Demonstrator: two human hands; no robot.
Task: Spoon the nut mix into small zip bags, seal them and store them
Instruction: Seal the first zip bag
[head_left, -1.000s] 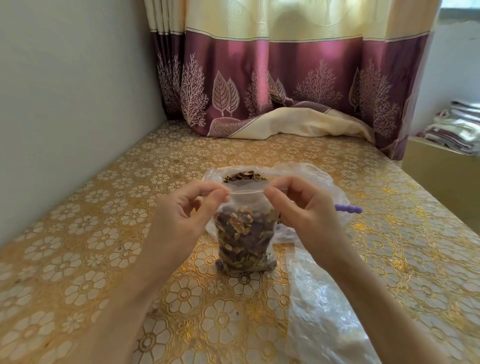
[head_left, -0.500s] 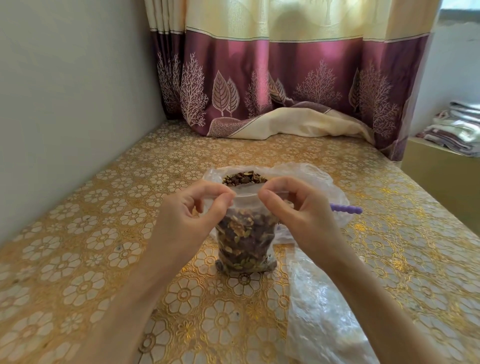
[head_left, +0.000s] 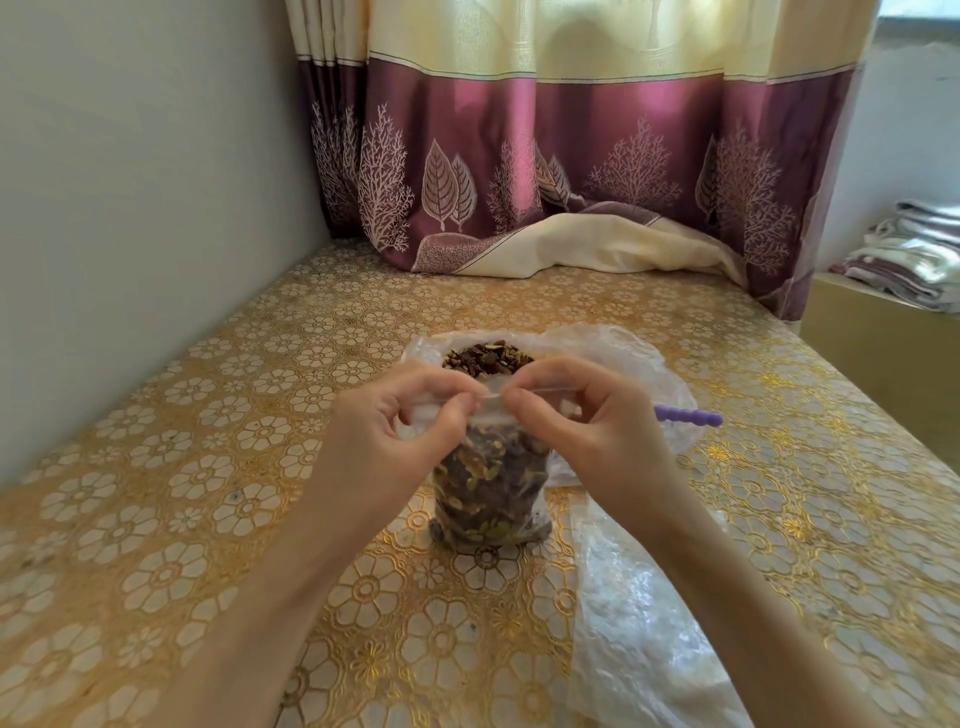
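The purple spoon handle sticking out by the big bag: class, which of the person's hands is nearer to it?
Right. The right hand pinches the small zip bag top, just left of the purple spoon handle. The left hand pinches the bag's other end, farther off.

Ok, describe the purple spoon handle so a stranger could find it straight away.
Start at the gold flower-patterned tablecloth and find the big crumpled clear bag of nut mix in the middle. The purple handle sticks out of that bag's right side, just beyond the right hand. It is the only purple, beaded-looking piece among clear plastic.
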